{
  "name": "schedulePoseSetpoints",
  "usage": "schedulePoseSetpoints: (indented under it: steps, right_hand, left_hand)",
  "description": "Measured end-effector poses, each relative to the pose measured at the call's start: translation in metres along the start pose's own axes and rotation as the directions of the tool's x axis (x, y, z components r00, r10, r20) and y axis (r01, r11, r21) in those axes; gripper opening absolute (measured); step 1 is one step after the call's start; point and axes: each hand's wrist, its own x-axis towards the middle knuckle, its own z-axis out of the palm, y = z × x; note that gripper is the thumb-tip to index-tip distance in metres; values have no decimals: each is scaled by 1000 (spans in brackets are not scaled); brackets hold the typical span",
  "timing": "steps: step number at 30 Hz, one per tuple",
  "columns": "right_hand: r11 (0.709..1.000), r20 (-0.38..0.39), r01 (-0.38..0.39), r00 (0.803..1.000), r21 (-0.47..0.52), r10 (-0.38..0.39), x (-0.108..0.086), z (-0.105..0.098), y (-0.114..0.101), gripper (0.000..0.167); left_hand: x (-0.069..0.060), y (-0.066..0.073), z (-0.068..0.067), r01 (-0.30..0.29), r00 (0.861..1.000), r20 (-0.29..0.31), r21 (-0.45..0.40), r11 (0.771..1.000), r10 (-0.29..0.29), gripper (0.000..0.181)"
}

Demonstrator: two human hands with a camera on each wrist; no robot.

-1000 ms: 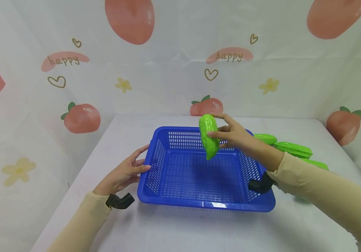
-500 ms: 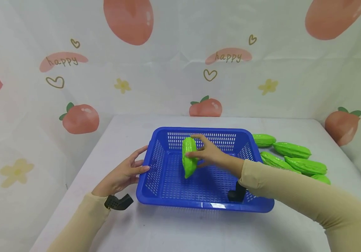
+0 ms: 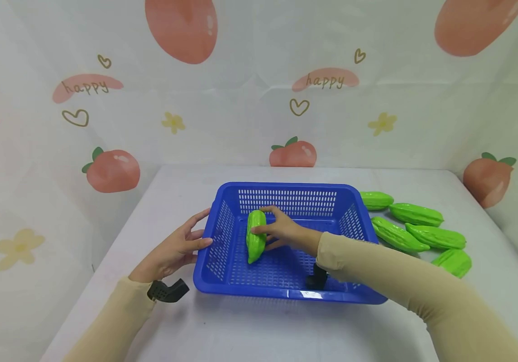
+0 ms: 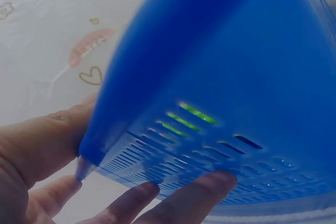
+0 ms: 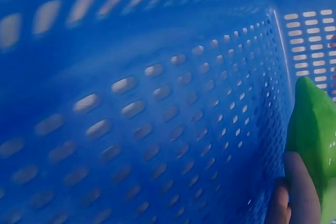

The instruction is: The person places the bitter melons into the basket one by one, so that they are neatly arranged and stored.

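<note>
1 green gourd (image 3: 254,245) in right hand (image 3: 284,231)

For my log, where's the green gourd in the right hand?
In the head view, the green gourd is inside the blue basket, left of its middle, gripped by the right hand.

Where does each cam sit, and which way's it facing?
Head: on the person's head, facing forward and down at the blue basket; left hand, right hand and sleeves show.
Left wrist: on that wrist, facing the basket's slotted side; left fingers show.
Right wrist: on that wrist, facing inside the basket; right fingers on the green vegetable show.
Shared: head and right wrist both show the held vegetable.
</note>
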Motion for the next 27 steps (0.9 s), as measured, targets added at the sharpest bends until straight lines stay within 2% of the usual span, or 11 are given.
schedulePoseSetpoints:
  steps: [9, 17, 27]
  right_hand:
    - [999, -4, -28, 1000, -17, 28, 9, 15, -4, 75]
    - [999, -37, -42, 998, -16, 41, 19, 24, -5, 76]
    - [1000, -46, -26, 999, -15, 25, 26, 28, -4, 78]
  left_hand:
    - [-1, 0, 0, 8, 1000, -16, 1, 1000, -8, 86]
    - [0, -1, 0, -1, 1000, 6, -8, 1000, 1, 86]
    - [-1, 0, 0, -2, 1000, 13, -3, 1000, 2, 85]
